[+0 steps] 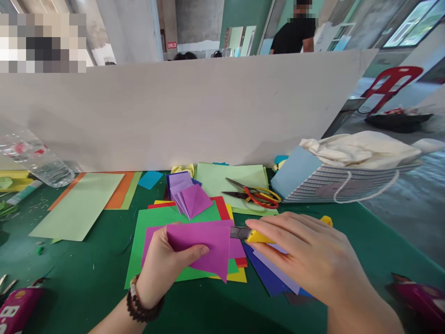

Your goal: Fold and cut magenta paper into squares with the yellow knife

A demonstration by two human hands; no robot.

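My left hand, with a beaded bracelet on the wrist, pinches a folded sheet of purple paper between thumb and fingers. A yellow utility knife is gripped in my right hand. Its dark blade meets the right edge of the purple paper; whether it sits inside the fold I cannot tell. Below lies a stack of coloured sheets, with a green sheet on top. Several folded purple pieces rest at the back of this stack. Blue and lilac sheets lie partly hidden under my right hand.
Two pairs of scissors lie on pale green paper. A striped paper bag stands at right, a plastic bottle leans at left. A white board closes off the back. A person is beyond it.
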